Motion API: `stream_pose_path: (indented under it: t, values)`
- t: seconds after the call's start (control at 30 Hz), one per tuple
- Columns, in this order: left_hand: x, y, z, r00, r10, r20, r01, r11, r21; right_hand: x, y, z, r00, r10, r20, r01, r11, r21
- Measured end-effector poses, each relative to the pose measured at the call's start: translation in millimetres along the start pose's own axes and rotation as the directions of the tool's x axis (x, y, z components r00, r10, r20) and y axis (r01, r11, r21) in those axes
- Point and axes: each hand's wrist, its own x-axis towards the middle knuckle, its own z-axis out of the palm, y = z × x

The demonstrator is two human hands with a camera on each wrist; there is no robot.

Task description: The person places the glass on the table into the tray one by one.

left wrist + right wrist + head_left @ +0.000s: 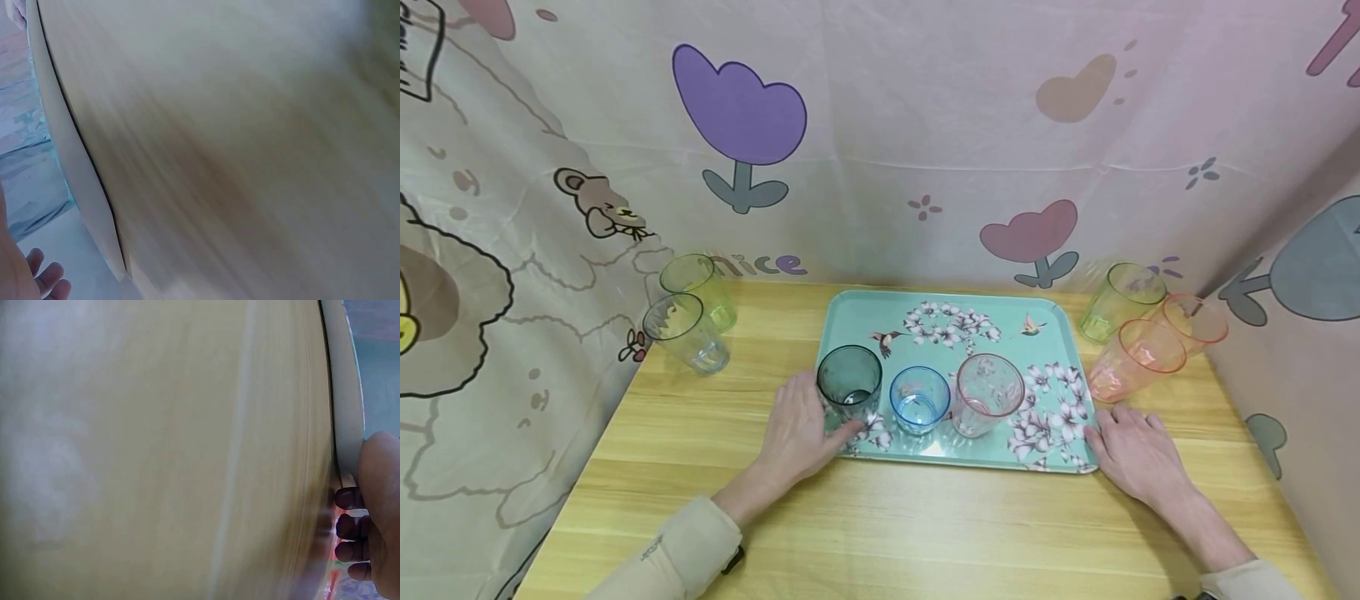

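Observation:
A turquoise tray (pixel 985 457) with a blossom print lies on the table. Three glasses stand along its front: a dark grey glass (pixel 850 383), a short blue glass (pixel 919 404) and a pink-rimmed clear glass (pixel 985 400). Beside the grey glass, my left hand (pixel 801 429) is at the tray's left edge, its thumb in front of that glass. Loosely bent left fingers (pixel 50 275) show above rim height in the left wrist view. At the front right corner, my right hand (pixel 1131 450) holds the tray's edge, thumb at the rim and curled fingers (pixel 351 526) outside.
On the left of the wooden table (pixel 925 533) stand a yellow-green glass (pixel 718 304) and a clear glass (pixel 688 333). Right of the tray are a green glass (pixel 1112 308) and two orange-pink glasses, the nearer glass (pixel 1123 367) close to my right hand. A printed curtain (pixel 880 167) hangs behind.

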Motion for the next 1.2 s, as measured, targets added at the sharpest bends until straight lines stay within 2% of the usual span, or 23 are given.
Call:
stream_pose_path:
  t: [0.13, 0.37, 0.53, 0.67, 1.0, 1.1, 1.2]
  values:
    - [-1.0, -3.7, -5.1, 1.0, -0.007, -0.018, 0.006, 1.0, -0.029, -0.5, 0.6, -0.2, 1.0, 0.001, 0.005, -0.001, 1.0, 0.0]
    - [1.5, -15.2, -17.9, 0.995, 0.012, -0.101, -0.016, 0.999, -0.04, -0.6, 1.4, -0.4, 1.0, 0.006, 0.009, -0.006, 1.0, 0.0]
    - [5.4, -24.7, -33.3, 0.992, -0.015, -0.122, 0.01, 0.999, -0.046, -0.4, 0.7, -1.4, 1.0, 0.003, 0.005, -0.003, 1.0, -0.003]
    - [7.2, -36.9, -45.2, 0.985, -0.051, -0.168, 0.043, 0.998, -0.054, 0.5, 0.2, -2.3, 1.0, 0.005, 0.011, -0.005, 1.0, -0.001]
    - [4.0, -69.6, -70.6, 0.944, -0.152, -0.293, 0.15, 0.988, -0.031, 1.4, 0.2, -2.0, 1.0, 0.006, 0.01, -0.007, 1.0, 0.004]
    - [2.0, -78.5, -77.8, 0.922, -0.179, -0.343, 0.176, 0.984, -0.038, 0.9, 0.0, -1.7, 1.0, 0.009, 0.017, -0.009, 1.0, 0.003]
    - [0.8, -87.9, -86.1, 0.893, -0.231, -0.387, 0.226, 0.972, -0.06, 0.3, -0.3, -1.4, 1.0, 0.013, 0.024, -0.013, 1.0, 0.004]
